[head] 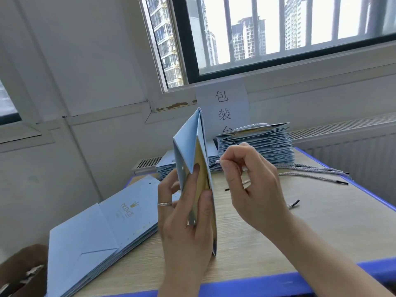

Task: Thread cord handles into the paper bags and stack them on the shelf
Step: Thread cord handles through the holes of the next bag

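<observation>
- The left hand (186, 221) grips the paper bag (188, 142), thumb on the near side and fingers curled round the far side. The bag stands on edge on the table (321, 221), its panels splayed a little.
- The right hand (252, 189) is just right of the bag, with thumb and forefinger pinching the end of a grey cord (218, 161) and the other fingers loosely curled.
- From where I stand, the step is feeding that tip through a punched hole (182, 167) near the bag's top edge.
- To do it well, I'd pinch close to the tip so the cord stays stiff, and turn the panel so the hole faces the hand.
- I'd also brace the paper behind the hole, since the thin card may buckle or tear if pushed at a slant.
- More loose cords (310, 170) with black tips lie to the right, within easy reach.
- A tall stack of bags (257, 146) sits at the far side with a cord on its top bag. Flat bags (85, 236) lie in a pile at the near left.
- The table has a pale wood top with blue edging.
- On the far wall a paper sign (222, 103) hangs under a barred window (278, 28), and a radiator (353, 151) runs along the right.
- I see no shelf from here.
</observation>
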The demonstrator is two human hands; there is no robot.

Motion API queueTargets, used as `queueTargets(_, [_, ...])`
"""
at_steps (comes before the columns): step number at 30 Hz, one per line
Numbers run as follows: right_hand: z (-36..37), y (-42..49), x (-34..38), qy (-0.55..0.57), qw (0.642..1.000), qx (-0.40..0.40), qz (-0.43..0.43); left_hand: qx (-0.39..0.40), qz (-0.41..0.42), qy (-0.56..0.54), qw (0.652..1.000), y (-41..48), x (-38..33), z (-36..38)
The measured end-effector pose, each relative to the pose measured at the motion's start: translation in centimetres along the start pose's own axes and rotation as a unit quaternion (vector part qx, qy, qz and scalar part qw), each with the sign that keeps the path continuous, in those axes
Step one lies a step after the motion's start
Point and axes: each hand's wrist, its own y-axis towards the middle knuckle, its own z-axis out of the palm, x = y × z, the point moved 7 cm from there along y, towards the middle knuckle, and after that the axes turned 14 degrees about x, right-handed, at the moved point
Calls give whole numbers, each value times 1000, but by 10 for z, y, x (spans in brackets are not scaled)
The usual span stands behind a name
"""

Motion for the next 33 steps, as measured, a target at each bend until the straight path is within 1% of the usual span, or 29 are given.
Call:
queueTargets(7, [1, -2, 8, -26, 999, 9, -22, 8, -1, -5, 1000, 0, 0, 3])
queueTargets(13, [-7, -5, 4, 34, 999, -33, -19, 4, -21, -21, 1000, 1, 4, 1])
queueTargets(16, [-7, -4, 5, 54, 998, -21, -27, 2, -18, -28, 999, 1, 4, 1])
queueTargets(20, [-4, -2, 9, 36, 999, -8, -38, 5, -30, -22, 999, 1, 3, 2])
queueTargets(28, [-6, -1, 7, 12, 999, -34, -35, 9, -24, -25, 999, 2, 0, 2])
queueTargets(33, [-1, 0, 10, 9, 998, -6, -56, 12, -27, -25, 999, 1, 0, 1])
